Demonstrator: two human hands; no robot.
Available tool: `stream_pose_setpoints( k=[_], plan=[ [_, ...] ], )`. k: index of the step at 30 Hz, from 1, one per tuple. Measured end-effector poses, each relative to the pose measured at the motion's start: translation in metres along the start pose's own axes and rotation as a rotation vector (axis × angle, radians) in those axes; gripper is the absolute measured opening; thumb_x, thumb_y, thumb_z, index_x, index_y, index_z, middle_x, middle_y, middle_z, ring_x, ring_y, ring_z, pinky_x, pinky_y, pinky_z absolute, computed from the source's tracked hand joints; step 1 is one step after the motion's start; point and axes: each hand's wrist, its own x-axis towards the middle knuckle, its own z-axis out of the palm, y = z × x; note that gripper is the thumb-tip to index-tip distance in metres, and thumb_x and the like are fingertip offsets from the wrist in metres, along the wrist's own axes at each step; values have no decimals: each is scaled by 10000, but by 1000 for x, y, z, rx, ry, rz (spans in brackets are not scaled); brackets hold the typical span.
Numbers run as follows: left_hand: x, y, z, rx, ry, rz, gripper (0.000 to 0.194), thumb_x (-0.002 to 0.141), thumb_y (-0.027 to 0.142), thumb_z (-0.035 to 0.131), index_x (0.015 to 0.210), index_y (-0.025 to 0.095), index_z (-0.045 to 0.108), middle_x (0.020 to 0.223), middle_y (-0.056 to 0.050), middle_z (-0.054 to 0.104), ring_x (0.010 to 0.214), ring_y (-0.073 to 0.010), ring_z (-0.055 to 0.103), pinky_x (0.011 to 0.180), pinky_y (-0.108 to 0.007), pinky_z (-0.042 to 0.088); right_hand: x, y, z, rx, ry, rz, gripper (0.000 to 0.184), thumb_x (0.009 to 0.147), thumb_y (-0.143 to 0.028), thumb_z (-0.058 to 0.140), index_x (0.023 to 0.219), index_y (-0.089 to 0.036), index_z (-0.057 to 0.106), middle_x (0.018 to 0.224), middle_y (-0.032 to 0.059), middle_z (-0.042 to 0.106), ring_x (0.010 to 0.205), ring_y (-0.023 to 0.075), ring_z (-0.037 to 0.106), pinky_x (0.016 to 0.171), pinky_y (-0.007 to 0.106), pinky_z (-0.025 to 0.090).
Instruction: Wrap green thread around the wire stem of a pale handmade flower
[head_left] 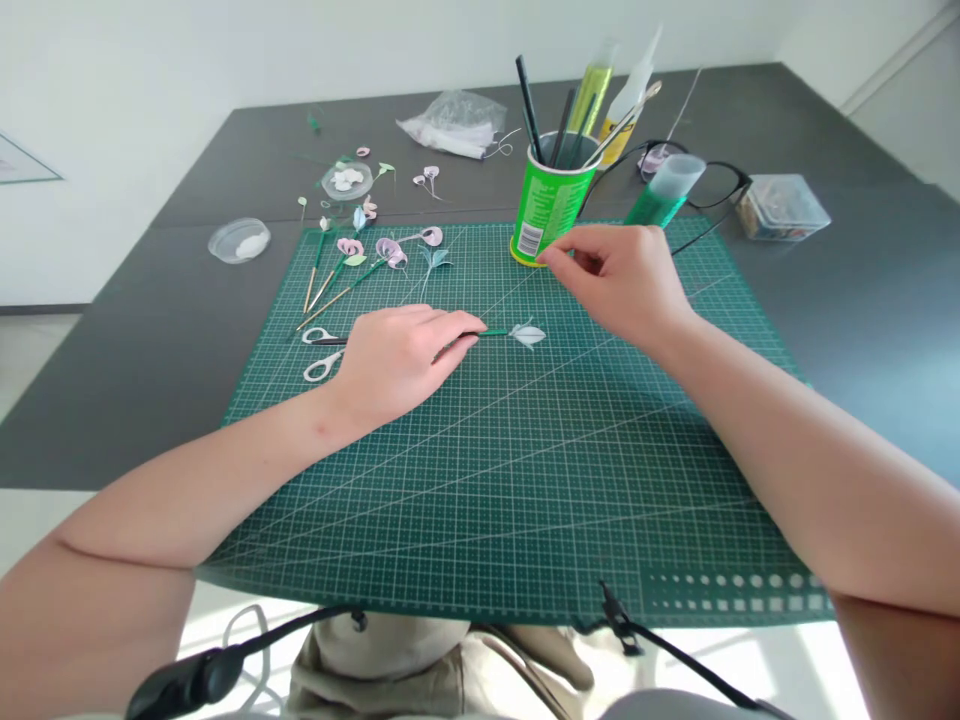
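Note:
My left hand (409, 355) is closed, its thumb and fingers pinching a green stem that ends in a pale blue flower (528, 334). The flower points right, just above or on the green cutting mat (525, 480). Beside my left wrist are the white finger loops of a pair of scissors (322, 368); the rest of them is hidden by that hand. My right hand (619, 275) is raised in front of a green can (551, 200), thumb and fingertips pressed together. Whatever it pinches, if anything, is too small to make out.
Several pastel flowers on stems (351, 247) lie at the mat's upper left, near two shallow dishes (238, 240) holding white pieces. Dark sticks stand in the can. Behind are a plastic bag (457, 122), bottles (628, 108) and eyeglasses (720, 185). A translucent box (784, 207) sits at right.

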Motion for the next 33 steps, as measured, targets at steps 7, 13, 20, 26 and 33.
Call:
stream_pose_setpoints(
  k=[7,13,20,26,33],
  plan=[
    [7,2,-4,-600,-105,-324,158,1023,277,658,1101,188,763,913,-33,842,843,-175,799,789,-280,582,-4,-2,2,-203,-43,-40,248,991,-280,556,809,-218,714,617,34,573,576,182,475,636,360,355],
    [14,3,-9,-850,-116,-453,82,971,234,690,1024,178,720,818,-32,796,726,-141,721,654,-253,514,-3,-2,2,-331,-68,13,294,1014,-272,510,870,-201,756,641,49,580,607,202,512,674,369,370],
    [16,-2,-8,-1250,-200,-642,158,919,287,743,1048,196,726,844,-10,747,523,-53,422,479,-200,309,-3,5,4,-254,31,-1,354,987,-249,566,1255,-176,785,753,82,689,683,236,570,690,378,380],
    [17,-5,-6,-1447,-206,-684,124,921,280,776,1003,201,726,841,13,709,529,-37,402,459,-165,265,-7,-1,4,-59,43,-184,280,1005,-243,535,1136,-295,777,1143,120,759,1147,363,686,951,516,522],
    [18,-4,-7,-1641,-232,-695,104,947,236,775,972,162,708,800,17,699,520,-11,424,446,-115,276,-19,-10,22,91,-80,-177,342,1001,-260,531,1223,-206,785,1259,144,791,1179,370,747,994,564,585]
  ],
)
